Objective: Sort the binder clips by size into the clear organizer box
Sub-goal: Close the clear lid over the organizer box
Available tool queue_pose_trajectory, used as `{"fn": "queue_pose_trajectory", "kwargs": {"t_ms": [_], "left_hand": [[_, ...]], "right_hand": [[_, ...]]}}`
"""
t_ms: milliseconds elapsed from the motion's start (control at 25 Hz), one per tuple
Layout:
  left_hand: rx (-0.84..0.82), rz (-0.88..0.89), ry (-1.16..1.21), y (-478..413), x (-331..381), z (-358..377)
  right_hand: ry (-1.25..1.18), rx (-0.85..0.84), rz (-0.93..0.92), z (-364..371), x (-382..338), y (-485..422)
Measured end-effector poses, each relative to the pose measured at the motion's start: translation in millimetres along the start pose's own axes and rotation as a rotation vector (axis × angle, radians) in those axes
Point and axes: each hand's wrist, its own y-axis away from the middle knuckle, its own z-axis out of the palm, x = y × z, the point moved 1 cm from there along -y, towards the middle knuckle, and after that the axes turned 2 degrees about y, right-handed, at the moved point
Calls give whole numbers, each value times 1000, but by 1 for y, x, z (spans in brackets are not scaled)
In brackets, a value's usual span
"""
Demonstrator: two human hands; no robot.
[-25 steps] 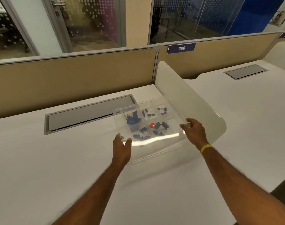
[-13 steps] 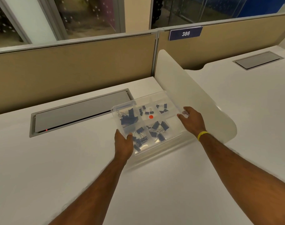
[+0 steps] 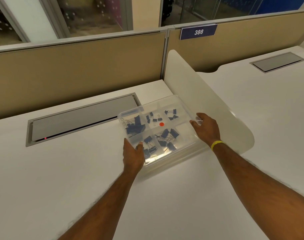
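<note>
The clear organizer box [image 3: 184,135] lies on the white desk [image 3: 78,170] with its lid on and a red dot sticker [image 3: 161,124] on top. Dark blue binder clips show through the lid in separate compartments: large ones [image 3: 135,126] at the far left, small ones [image 3: 152,117] in the far middle, medium ones [image 3: 172,113] at the far right, and more [image 3: 166,138] in the near compartments. My left hand [image 3: 133,153] grips the box's near left corner. My right hand [image 3: 205,127] holds its right edge.
A white curved divider panel [image 3: 199,94] stands just right of the box. A grey cable flap [image 3: 82,118] is set into the desk to the left. Beige partition walls [image 3: 78,70] run along the back, with a "386" sign [image 3: 198,32].
The box has come down from a raised, tilted hold to rest flat on the desk. Both hands stayed on its sides and moved down with it.
</note>
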Motion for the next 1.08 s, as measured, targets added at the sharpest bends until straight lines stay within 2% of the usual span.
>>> {"fn": "queue_pose_trajectory", "kwargs": {"t_ms": [560, 800, 1080], "left_hand": [[-3, 88, 64, 6, 5, 2], [141, 337, -192, 5, -8, 6], [166, 421, -502, 4, -13, 7]], "right_hand": [[6, -4, -6, 8, 5, 6], [85, 53, -60, 21, 11, 17], [203, 43, -133, 25, 15, 19]]}}
